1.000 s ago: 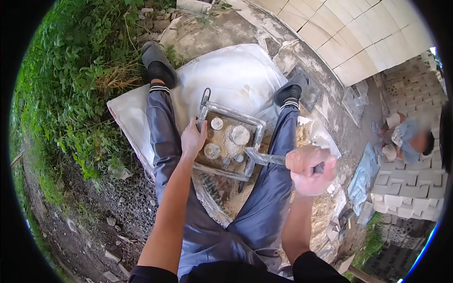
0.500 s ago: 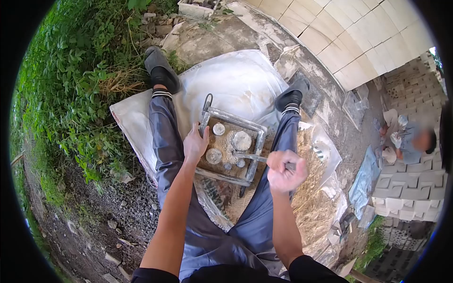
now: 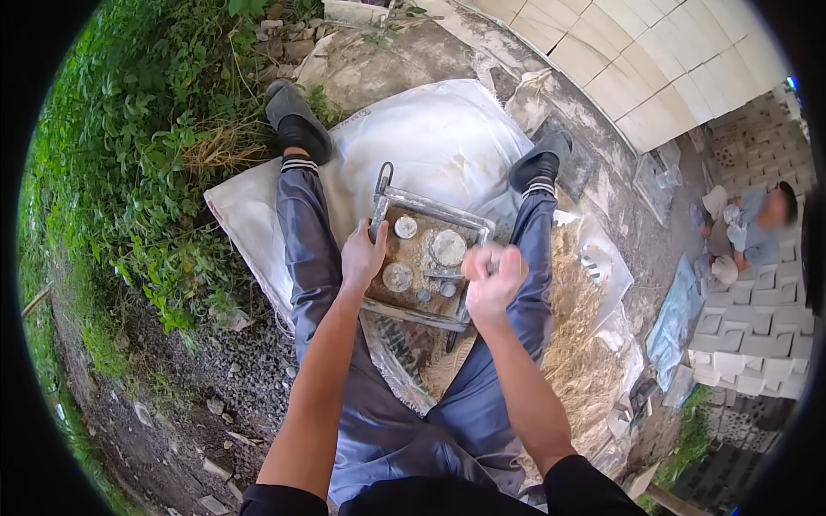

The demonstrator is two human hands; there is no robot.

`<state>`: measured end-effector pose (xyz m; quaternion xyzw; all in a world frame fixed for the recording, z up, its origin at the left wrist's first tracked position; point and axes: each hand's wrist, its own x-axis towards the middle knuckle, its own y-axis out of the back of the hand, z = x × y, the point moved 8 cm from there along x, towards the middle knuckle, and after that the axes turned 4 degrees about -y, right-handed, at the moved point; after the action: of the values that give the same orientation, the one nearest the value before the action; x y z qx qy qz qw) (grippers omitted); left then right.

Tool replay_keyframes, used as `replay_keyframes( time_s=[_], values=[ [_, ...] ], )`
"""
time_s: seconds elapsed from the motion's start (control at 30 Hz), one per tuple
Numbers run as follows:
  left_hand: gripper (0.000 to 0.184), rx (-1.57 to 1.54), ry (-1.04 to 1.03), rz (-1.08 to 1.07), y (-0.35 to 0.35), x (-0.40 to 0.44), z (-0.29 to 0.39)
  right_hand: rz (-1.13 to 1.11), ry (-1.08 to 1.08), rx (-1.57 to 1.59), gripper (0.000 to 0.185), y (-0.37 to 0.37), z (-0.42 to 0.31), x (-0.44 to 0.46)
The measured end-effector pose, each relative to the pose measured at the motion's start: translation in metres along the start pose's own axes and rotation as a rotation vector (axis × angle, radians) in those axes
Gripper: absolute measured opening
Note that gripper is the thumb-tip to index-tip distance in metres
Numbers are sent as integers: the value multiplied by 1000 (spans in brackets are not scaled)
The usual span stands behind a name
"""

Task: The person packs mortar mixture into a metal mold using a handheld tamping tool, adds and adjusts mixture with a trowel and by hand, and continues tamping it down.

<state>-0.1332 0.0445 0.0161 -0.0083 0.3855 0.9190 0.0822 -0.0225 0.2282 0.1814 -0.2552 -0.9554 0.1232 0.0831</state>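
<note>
A metal-edged rectangular frame (image 3: 437, 209) lies between my legs, filled with sand (image 3: 421, 258). Round pale pieces of different sizes sit in the sand, the largest disc (image 3: 447, 248) near the right side, a smaller one (image 3: 406, 226) at the upper left. My left hand (image 3: 362, 254) has its fingers wrapped over the frame's left side. My right hand (image 3: 493, 279) is closed in a fist around a grey metal bar (image 3: 442, 275), blurred by motion, above the frame's right side. The bar's tip reaches over the sand next to the large disc; its far end is hidden in the fist.
A white plastic sheet (image 3: 430, 129) spreads under the frame and my feet. Loose sand (image 3: 581, 318) is heaped on the right. Plants (image 3: 155, 172) and gravel border the left. Another person (image 3: 757, 228) sits at far right by stacked blocks (image 3: 748, 327).
My right hand has moved left toward the frame, carrying the metal bar farther in over the sand. My left hand keeps its hold on the frame. The whole view has shifted slightly.
</note>
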Motion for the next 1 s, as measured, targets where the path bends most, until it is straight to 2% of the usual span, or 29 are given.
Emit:
replay_keyframes(
  time_s=[0.07, 0.13, 0.17, 0.27, 0.3, 0.33, 0.4, 0.43, 0.53, 0.6, 0.7, 0.77, 0.87, 0.9, 0.93, 1.0],
  values=[
    [50, -9, 17, -7, 1, -1, -1, 16, 2, -22, 63, -4, -13, 9],
    [49, -73, 16, 20, -2, 3, -10, 320, -93, 298, 62, 8, -22, 7],
    [48, -132, 15, 28, -4, 3, -16, 170, 56, 164, 61, 1, -39, 7],
    [46, -177, 20, 32, 0, 2, -12, 58, 140, 71, 62, -4, 3, 1],
    [45, -149, 21, 38, -1, 2, -13, 31, 68, 84, 61, -10, 3, 8],
    [45, -154, 22, 30, -2, -3, -12, 36, 66, 76, 61, -11, -7, 4],
    [44, -190, -4, 60, 2, 3, -11, 138, 29, 369, 60, -9, -16, 9],
    [44, -190, 8, 64, 0, 4, -15, 131, 19, 368, 60, -11, -4, 9],
    [43, -208, 30, 74, 0, 1, -21, 52, 220, 100, 55, -27, 14, -2],
    [43, -173, 22, 73, 1, 2, -17, -86, 87, 24, 53, -40, 18, 13],
    [42, -214, 19, 70, 1, 6, -17, 82, -5, 308, 57, -47, -9, 24],
    [42, -231, 32, 71, -1, 1, -23, 28, 85, 211, 60, -47, -36, 20],
    [41, -243, 92, 46, 0, 0, -25, -47, 149, 32, 61, -50, 32, 14],
    [41, -230, 71, 67, 3, 2, -21, -143, 68, -36, 63, -61, 23, 22],
    [40, -217, 54, 86, 4, 3, -18, -141, 78, -38, 63, -59, 13, 23],
    [39, -217, 63, 67, 6, 0, -14, 83, -50, 175, 64, -38, 11, 21]
  ],
)
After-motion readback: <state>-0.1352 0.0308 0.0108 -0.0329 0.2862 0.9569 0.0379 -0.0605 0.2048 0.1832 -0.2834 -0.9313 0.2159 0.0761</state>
